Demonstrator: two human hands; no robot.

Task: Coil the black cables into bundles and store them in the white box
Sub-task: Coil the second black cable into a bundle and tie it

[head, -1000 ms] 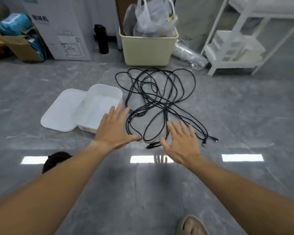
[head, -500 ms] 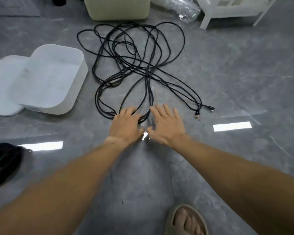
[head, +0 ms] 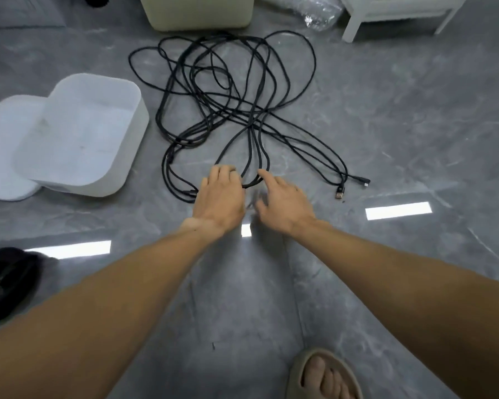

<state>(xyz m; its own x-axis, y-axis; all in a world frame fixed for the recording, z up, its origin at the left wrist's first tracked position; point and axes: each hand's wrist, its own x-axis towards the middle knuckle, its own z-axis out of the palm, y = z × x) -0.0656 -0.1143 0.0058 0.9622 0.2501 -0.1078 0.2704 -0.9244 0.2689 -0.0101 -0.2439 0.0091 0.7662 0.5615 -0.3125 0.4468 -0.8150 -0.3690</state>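
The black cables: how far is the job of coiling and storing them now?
Nothing is done yet: the black cables lie tangled on the floor and the white box holds none. In hand: the left hand and right hand reach the nearest loop. All coiling and storing remain.

Both bare forearms extend forward and converge from the lower corners toward the centre. The left hand (head: 221,195) lies palm down, back of the hand uppermost, fingers (head: 224,175) bent downward at the tips. The right hand (head: 285,201) sits just beside it, also palm down, with its index finger extended forward and the remaining fingers loosely curled. The thumbs face each other across a narrow gap. One sandalled foot (head: 324,375) shows at the lower edge.
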